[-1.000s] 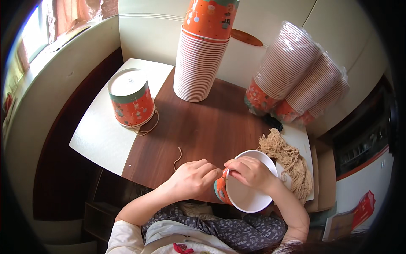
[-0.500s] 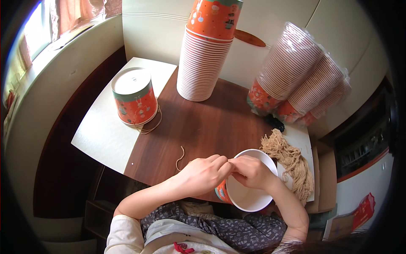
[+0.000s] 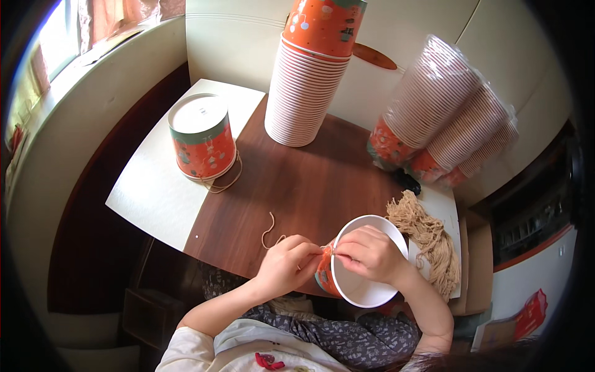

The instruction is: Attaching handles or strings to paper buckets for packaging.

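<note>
Orange paper bucket point(image 3: 370, 286) is what we have in our hands: tilted, white mouth facing up and right, at the near edge of the surface point(image 3: 297, 180); what carries its weight, we can't tell. Our left hand point(image 3: 287, 265) sits just outside it on the left, thumb and finger pinching a thin cord point(image 3: 268, 234) close to the rim; the cord's loose end curls on the surface beyond that hand. Our right hand point(image 3: 372, 253) is over the mouth, fingertips pinching the rim's left side; whether they have cord too, we can't tell. Fingertips of both hands nearly meet there. Tan hank of twine point(image 3: 434, 248) lies just right of the bucket, past our right hand. Well apart, up front: upturned bucket point(image 3: 201, 147) at left, tall bucket stack point(image 3: 300, 96) mid, plastic-wrapped stacks point(image 3: 434, 99) leaning at right.
</note>
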`<action>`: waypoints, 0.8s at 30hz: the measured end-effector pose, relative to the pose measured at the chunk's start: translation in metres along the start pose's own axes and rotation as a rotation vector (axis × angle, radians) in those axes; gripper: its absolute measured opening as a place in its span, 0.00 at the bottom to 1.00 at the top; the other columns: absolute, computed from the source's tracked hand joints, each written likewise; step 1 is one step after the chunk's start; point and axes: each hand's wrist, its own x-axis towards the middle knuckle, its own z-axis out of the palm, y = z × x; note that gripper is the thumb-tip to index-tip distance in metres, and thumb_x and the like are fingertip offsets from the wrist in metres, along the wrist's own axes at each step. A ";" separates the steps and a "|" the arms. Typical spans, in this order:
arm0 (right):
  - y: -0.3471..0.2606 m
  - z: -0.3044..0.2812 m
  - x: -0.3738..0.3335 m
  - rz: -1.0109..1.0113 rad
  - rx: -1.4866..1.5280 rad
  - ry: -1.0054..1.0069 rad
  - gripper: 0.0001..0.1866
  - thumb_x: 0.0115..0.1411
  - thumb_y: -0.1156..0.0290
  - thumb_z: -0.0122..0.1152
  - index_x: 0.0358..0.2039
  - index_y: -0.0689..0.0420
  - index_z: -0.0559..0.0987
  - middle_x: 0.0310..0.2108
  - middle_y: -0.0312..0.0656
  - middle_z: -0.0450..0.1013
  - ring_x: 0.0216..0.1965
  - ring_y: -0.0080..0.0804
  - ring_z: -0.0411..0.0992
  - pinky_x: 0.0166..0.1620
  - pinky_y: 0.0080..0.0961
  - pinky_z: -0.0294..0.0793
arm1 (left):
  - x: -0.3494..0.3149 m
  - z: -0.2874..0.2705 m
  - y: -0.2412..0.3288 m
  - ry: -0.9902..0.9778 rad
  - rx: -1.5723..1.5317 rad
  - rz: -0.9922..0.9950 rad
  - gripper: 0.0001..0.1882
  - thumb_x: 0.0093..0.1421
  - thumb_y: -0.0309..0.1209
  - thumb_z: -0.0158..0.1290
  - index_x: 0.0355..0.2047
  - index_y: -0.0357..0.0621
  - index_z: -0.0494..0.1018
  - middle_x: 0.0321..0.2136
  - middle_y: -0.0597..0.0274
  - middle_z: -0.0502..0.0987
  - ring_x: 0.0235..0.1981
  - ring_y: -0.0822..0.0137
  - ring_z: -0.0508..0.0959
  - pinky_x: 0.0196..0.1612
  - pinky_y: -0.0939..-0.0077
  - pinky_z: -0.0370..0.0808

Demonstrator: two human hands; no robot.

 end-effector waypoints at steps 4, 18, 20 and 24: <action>0.002 0.002 0.001 -0.022 0.003 0.000 0.10 0.40 0.78 0.63 0.26 0.57 0.76 0.27 0.37 0.72 0.28 0.33 0.71 0.32 0.26 0.71 | 0.002 0.009 -0.001 -0.035 -0.221 -0.090 0.07 0.51 0.28 0.56 0.30 0.39 0.74 0.26 0.59 0.74 0.21 0.67 0.75 0.23 0.76 0.72; -0.003 -0.003 0.004 -0.083 -0.058 -0.027 0.12 0.39 0.74 0.64 0.28 0.56 0.75 0.26 0.36 0.72 0.29 0.31 0.73 0.40 0.27 0.75 | 0.004 0.022 -0.019 -0.337 -1.036 -0.504 0.04 0.56 0.26 0.49 0.29 0.37 0.68 0.24 0.71 0.70 0.25 0.83 0.67 0.26 0.88 0.66; -0.006 -0.005 0.007 -0.083 -0.071 -0.060 0.11 0.39 0.74 0.62 0.27 0.56 0.75 0.25 0.36 0.71 0.29 0.31 0.72 0.42 0.27 0.75 | 0.004 0.024 -0.021 -0.372 -1.105 -0.527 0.05 0.58 0.27 0.48 0.29 0.38 0.68 0.23 0.72 0.70 0.25 0.84 0.67 0.26 0.88 0.65; -0.008 -0.009 0.009 -0.158 -0.218 -0.183 0.09 0.39 0.75 0.62 0.25 0.58 0.75 0.25 0.36 0.71 0.29 0.28 0.73 0.44 0.28 0.76 | 0.003 0.029 -0.026 -0.390 -1.121 -0.519 0.07 0.60 0.29 0.47 0.29 0.38 0.68 0.23 0.74 0.69 0.25 0.84 0.66 0.27 0.89 0.64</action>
